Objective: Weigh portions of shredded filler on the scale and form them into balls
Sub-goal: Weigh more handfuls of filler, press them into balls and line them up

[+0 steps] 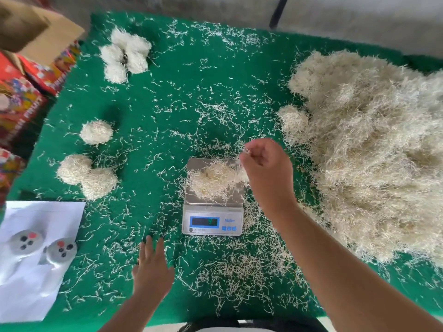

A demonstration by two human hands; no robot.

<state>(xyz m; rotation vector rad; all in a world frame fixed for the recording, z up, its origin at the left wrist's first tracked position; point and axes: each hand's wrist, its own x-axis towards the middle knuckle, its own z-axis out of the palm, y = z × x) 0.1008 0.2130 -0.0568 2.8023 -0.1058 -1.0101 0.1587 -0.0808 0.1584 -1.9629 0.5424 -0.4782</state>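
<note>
Just below right hand (263, 164), filler (213, 179) covers scale (212, 212).

We see two bare forearms with no sleeves, the left hand (151, 267) and right hand (265, 168) without gloves, rings or watch.

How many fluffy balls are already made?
7: four balls clustered at the far left, one ball alone mid-left, two balls touching nearer. More could hide in the big pile.
</note>
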